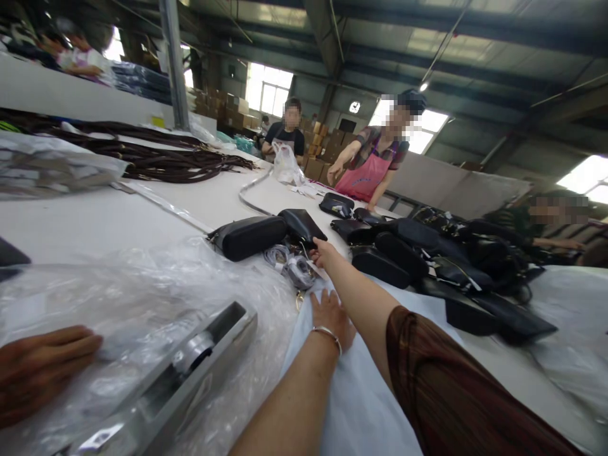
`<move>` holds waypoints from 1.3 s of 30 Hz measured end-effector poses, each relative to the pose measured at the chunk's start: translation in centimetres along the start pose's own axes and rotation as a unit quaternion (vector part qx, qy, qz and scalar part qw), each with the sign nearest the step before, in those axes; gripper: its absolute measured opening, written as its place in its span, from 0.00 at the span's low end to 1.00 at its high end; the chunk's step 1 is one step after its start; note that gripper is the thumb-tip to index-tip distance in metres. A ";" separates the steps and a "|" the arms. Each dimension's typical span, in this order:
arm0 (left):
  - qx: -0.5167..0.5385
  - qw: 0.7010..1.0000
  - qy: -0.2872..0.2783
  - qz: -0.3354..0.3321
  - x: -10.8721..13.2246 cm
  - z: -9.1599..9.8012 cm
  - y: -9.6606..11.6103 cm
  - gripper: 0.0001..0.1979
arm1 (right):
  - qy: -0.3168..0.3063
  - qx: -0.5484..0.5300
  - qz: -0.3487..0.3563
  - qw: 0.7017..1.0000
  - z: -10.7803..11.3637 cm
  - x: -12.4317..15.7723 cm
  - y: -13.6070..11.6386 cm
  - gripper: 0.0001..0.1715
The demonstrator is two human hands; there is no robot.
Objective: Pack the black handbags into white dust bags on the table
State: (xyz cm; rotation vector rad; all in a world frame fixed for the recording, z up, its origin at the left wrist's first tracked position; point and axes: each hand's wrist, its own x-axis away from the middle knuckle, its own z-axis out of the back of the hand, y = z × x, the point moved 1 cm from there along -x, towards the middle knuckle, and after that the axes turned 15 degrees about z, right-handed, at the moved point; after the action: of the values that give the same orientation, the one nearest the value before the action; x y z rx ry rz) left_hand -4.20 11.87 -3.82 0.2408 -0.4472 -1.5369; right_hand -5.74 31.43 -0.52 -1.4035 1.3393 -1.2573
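Right hand (324, 252) touches the black pouch (304, 225) mid-frame; I can't tell its grip. Left hand (332, 316) flat, fingers apart, on white cloth (342, 392).

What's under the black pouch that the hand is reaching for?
Under the black pouch, by the right hand, bundled grey straps peek out; the rest beneath it is hidden.
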 end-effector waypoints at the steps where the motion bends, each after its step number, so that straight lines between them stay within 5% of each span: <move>1: 0.000 1.000 0.000 0.001 0.0 0.0 0.1 0.34 | 0.009 0.005 -0.014 1.000 -0.2 -0.1 0.1 0.11; 5: -0.001 1.000 0.007 0.007 0.0 -0.2 0.2 0.35 | 0.031 0.007 -0.019 0.999 -1.1 -0.1 -0.6 0.12; 10: -0.029 0.999 0.020 0.003 -0.1 -0.5 0.1 0.36 | 0.050 -0.005 0.087 0.995 -0.9 1.3 -3.9 0.11; 19: -0.055 0.998 0.036 0.005 0.0 0.0 0.2 0.34 | 0.042 -0.014 0.192 0.980 8.0 8.3 -12.7 0.09; 26: -0.062 0.997 0.047 0.002 -0.1 0.0 0.2 0.33 | 0.082 -0.064 0.146 0.984 12.8 14.1 -14.7 0.08; 30: -0.064 0.997 0.045 0.003 -0.1 0.0 0.1 0.32 | 0.127 -0.086 0.121 0.981 13.1 13.8 -15.3 0.09; 39: -0.065 0.997 0.046 0.002 0.0 0.1 0.3 0.31 | 0.176 -0.090 0.137 0.971 11.8 8.5 -18.5 0.08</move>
State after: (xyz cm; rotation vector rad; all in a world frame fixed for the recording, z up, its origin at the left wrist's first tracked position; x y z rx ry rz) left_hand -3.99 11.94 -3.61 0.2077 -0.2732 -1.5371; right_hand 8.81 24.14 16.50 -1.0941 1.8603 -1.2596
